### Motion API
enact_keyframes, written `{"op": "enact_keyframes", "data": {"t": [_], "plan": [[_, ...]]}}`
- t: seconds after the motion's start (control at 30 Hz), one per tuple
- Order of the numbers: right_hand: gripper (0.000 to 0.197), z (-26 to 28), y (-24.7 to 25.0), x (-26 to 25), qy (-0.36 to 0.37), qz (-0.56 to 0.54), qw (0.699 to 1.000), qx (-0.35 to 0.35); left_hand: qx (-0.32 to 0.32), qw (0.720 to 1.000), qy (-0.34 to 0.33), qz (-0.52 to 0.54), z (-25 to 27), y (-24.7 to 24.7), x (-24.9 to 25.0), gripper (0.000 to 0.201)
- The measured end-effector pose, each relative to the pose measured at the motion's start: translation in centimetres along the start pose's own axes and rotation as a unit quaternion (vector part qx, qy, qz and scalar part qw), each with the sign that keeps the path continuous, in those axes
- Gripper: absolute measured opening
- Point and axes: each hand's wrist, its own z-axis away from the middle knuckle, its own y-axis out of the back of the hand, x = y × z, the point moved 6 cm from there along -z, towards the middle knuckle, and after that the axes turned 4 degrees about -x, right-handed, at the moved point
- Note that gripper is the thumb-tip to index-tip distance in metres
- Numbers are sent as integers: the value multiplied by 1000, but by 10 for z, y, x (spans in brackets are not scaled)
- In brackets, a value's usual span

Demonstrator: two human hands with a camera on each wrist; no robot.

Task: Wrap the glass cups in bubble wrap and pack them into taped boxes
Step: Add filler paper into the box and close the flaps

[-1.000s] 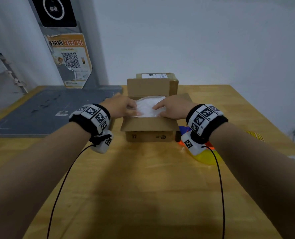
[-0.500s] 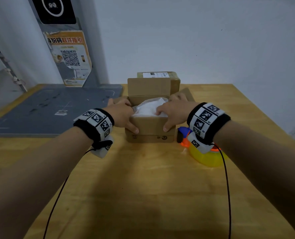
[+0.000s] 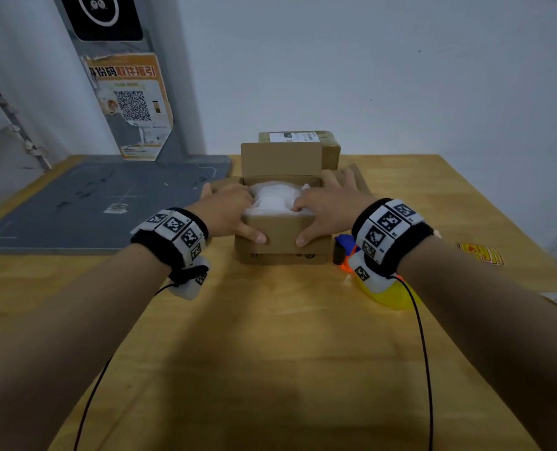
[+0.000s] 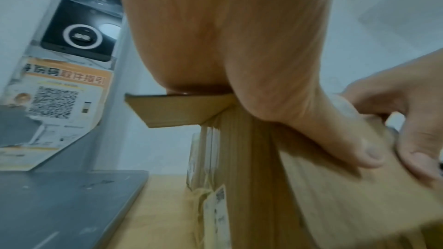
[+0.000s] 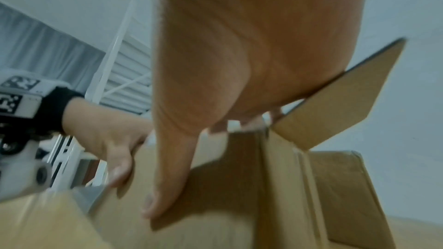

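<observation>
Gripping the near flap of the open cardboard box (image 3: pixel 282 237) from both sides, the left hand (image 3: pixel 226 211) and the right hand (image 3: pixel 327 208) sat apart, one at each near corner. Each thumb pressed flat on the outer face of that flap, while the other fingers reached over the side flaps; the right hand's fingers (image 3: pixel 347 177) lay spread and fairly straight along the right side flap. In the left wrist view the left thumb (image 4: pixel 335 139) lay against the cardboard with the right hand's fingers close beside it; in the right wrist view the right thumb (image 5: pixel 167 177) did the same.

Between the two hands, the bubble-wrapped bundle (image 3: pixel 275 196) lay inside the box, white and crumpled, its top about level with the rim. The far flap stood upright behind it.

The box rested on a wooden table (image 3: pixel 270 336). A second, closed box (image 3: pixel 322 148) with a white label stood just behind it. A yellow and orange tape dispenser (image 3: pixel 391 294) lay just right of the open box, partly hidden by the right wrist. A grey mat (image 3: pixel 75 206) covered the table's left far part, and a poster with a QR code (image 3: pixel 130 105) hung beyond it.
</observation>
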Motion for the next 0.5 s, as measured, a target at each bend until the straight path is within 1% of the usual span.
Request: {"op": "enact_keyframes", "data": {"t": [0.03, 0.07, 0.1, 0.13, 0.17, 0.2, 0.23, 0.27, 0.3, 0.33, 0.37, 0.4, 0.43, 0.5], "plan": [[70, 6, 6, 1, -14, -11, 1000, 24, 35, 999, 5, 32, 7, 8, -1, 74], [70, 13, 15, 3, -31, -30, 997, 64, 85, 994, 22, 64, 16, 17, -3, 71], [66, 21, 25, 6, -55, -57, 990, 115, 146, 983, 59, 94, 26, 27, -10, 73], [62, 29, 32, 12, -85, -88, 978, 169, 210, 963, 114, 124, 37, 35, -19, 79], [61, 37, 37, 20, -122, -123, 963, 207, 260, 936, 171, 165, 47, 39, -31, 83], [62, 43, 36, 29, -161, -167, 947, 223, 278, 909, 213, 225, 52, 36, -42, 85], [65, 47, 31, 38, -190, -220, 931, 219, 271, 885, 230, 302, 55, 30, -48, 85], [67, 47, 24, 45, -203, -279, 916, 205, 256, 861, 221, 380, 53, 23, -50, 86], [65, 48, 18, 47, -194, -338, 900, 196, 251, 839, 194, 441, 50, 17, -48, 84], [59, 47, 14, 45, -167, -388, 884, 201, 262, 825, 164, 473, 51, 16, -43, 79], [52, 47, 13, 43, -133, -425, 868, 221, 287, 819, 135, 479, 53, 19, -35, 70], [45, 48, 13, 40, -104, -446, 855, 244, 310, 820, 106, 469, 55, 23, -24, 62], [41, 50, 14, 36, -83, -453, 849, 259, 319, 833, 87, 444, 55, 24, -15, 56], [39, 50, 13, 27, -45, -437, 856, 271, 315, 866, 55, 385, 52, 23, 1, 50]]}}
